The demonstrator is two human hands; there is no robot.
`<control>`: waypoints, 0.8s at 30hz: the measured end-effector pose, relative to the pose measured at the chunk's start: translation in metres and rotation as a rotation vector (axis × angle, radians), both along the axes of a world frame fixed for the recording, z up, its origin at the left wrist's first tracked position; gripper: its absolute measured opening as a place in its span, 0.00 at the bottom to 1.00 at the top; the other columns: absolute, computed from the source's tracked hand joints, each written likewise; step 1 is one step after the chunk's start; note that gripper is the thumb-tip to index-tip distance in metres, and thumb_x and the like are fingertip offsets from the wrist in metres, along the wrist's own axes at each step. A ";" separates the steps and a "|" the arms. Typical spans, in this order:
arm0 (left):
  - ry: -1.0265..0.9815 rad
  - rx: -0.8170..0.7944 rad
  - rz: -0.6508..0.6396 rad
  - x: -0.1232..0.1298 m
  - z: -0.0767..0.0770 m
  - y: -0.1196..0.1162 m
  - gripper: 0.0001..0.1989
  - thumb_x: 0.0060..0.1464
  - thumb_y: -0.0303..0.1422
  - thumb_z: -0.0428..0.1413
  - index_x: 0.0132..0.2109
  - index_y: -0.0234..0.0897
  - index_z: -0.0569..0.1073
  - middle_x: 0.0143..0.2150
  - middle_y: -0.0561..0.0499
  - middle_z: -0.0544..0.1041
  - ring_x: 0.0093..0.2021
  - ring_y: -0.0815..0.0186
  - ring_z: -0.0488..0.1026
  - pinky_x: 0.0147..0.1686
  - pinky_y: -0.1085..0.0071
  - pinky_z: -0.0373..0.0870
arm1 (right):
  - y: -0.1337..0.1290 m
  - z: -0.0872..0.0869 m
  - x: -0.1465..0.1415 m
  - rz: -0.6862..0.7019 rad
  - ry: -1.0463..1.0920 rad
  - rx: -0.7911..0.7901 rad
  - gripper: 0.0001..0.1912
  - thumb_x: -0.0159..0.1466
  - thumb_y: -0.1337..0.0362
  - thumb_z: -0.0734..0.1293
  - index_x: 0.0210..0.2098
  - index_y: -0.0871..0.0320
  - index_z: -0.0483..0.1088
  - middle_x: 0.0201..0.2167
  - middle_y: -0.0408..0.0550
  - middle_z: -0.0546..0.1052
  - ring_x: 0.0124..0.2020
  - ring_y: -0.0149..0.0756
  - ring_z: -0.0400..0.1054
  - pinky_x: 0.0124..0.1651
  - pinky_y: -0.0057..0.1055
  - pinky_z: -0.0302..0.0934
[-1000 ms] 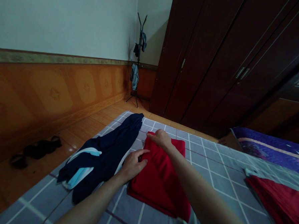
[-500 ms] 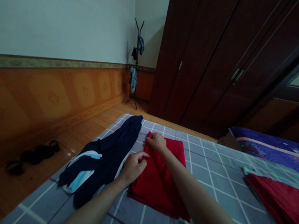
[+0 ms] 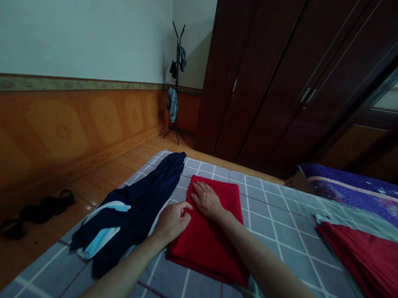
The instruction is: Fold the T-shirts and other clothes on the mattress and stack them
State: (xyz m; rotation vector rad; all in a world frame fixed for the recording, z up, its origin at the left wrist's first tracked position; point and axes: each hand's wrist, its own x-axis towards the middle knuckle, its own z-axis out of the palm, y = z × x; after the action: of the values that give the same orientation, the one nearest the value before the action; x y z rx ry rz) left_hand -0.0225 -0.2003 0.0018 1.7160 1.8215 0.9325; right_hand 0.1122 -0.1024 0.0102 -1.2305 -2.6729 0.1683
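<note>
A folded red garment [image 3: 213, 252] lies as a neat rectangle on the checked bed; its exact kind does not show. My right hand [image 3: 208, 200] rests flat on its upper left part, fingers stretched out and pressing on the fabric. At the garment's left edge is my left hand [image 3: 173, 221], its fingers curled and the thumb close to the index finger at the cloth. Just left of that hand sprawls a loose dark navy garment [image 3: 142, 208] with light blue and white parts.
The grey checked bed sheet [image 3: 281, 229] spreads under everything. Another red garment [image 3: 366, 260] lies at the right. Beyond are a purple patterned mattress [image 3: 360, 184], dark wardrobe doors [image 3: 256, 81] and a coat stand [image 3: 177, 76]. Black objects [image 3: 45, 210] lie on the floor at the left.
My right hand has let go of the red garment's top left corner and now lies flat on it, slightly lower. The garment looks smoother. My left hand stays at the left edge.
</note>
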 end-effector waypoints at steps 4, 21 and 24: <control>0.204 0.018 0.019 0.004 0.002 -0.004 0.16 0.48 0.27 0.49 0.43 0.41 0.77 0.31 0.50 0.78 0.32 0.63 0.74 0.36 0.71 0.63 | 0.004 -0.008 0.000 0.015 -0.011 0.012 0.30 0.68 0.54 0.53 0.64 0.65 0.51 0.64 0.58 0.56 0.65 0.43 0.46 0.64 0.40 0.41; 0.512 0.490 -0.201 0.020 0.017 -0.023 0.24 0.45 0.20 0.48 0.50 0.36 0.73 0.52 0.44 0.72 0.56 0.57 0.65 0.61 0.53 0.51 | -0.016 0.002 0.058 -0.008 -0.057 0.107 0.29 0.68 0.52 0.55 0.64 0.60 0.55 0.66 0.57 0.51 0.67 0.46 0.41 0.65 0.45 0.38; 0.556 0.482 -0.312 0.029 0.015 -0.031 0.27 0.44 0.20 0.48 0.54 0.35 0.70 0.56 0.44 0.70 0.60 0.57 0.61 0.64 0.51 0.49 | -0.032 -0.006 0.056 0.044 -0.038 0.076 0.29 0.68 0.54 0.54 0.64 0.63 0.54 0.66 0.59 0.52 0.66 0.47 0.42 0.65 0.46 0.41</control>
State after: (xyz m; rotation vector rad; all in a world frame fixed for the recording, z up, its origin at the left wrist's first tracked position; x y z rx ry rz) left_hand 0.0068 -0.2310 0.0172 2.6885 1.6312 0.8621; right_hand 0.1679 -0.1349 0.0042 -1.1644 -2.7130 0.0499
